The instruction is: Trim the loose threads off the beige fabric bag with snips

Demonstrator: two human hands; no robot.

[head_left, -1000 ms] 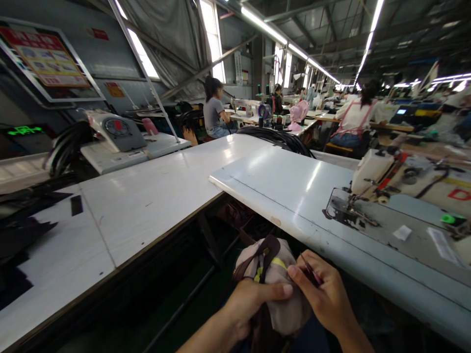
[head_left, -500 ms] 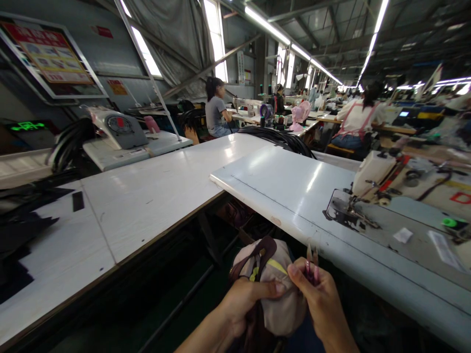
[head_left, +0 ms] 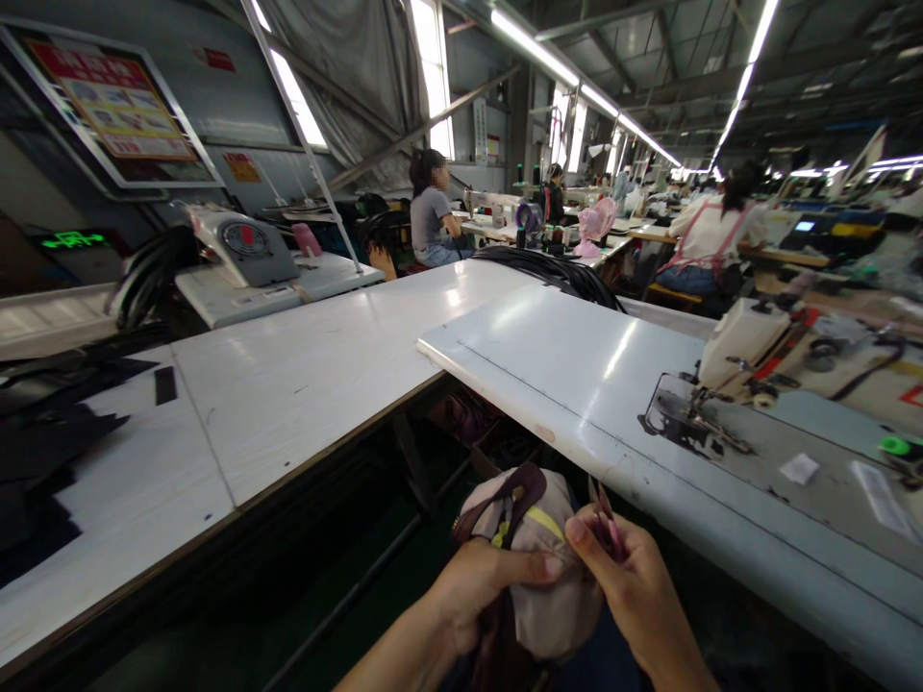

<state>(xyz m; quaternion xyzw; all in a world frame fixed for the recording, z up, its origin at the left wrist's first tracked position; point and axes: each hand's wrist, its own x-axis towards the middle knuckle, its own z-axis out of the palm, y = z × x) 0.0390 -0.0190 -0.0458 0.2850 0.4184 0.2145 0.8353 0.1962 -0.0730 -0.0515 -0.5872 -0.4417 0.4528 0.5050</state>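
A beige fabric item (head_left: 552,615) with dark maroon trim and a yellow-green strip is held low, in front of the table edges. My left hand (head_left: 480,586) grips it from the left, thumb lying across the cloth. At its right side my right hand (head_left: 631,577) is closed, thumb and forefinger pinched at the fabric. Small pink-handled scissors (head_left: 606,524) are tucked in that same hand, blades pointing up and slightly apart. The fingers under the fabric are hidden.
A sewing machine (head_left: 750,356) stands on the pale blue table (head_left: 534,346) at right. The white table (head_left: 310,384) stretches left, with dark fabric pieces (head_left: 43,442) on it. Black tubing (head_left: 555,274) lies behind. Seated people (head_left: 433,216) work farther back.
The view has shifted slightly, so the surroundings sit a little farther right. The scissors have turned in my right hand, their tips now leaning more to the left. Both hands keep their hold.
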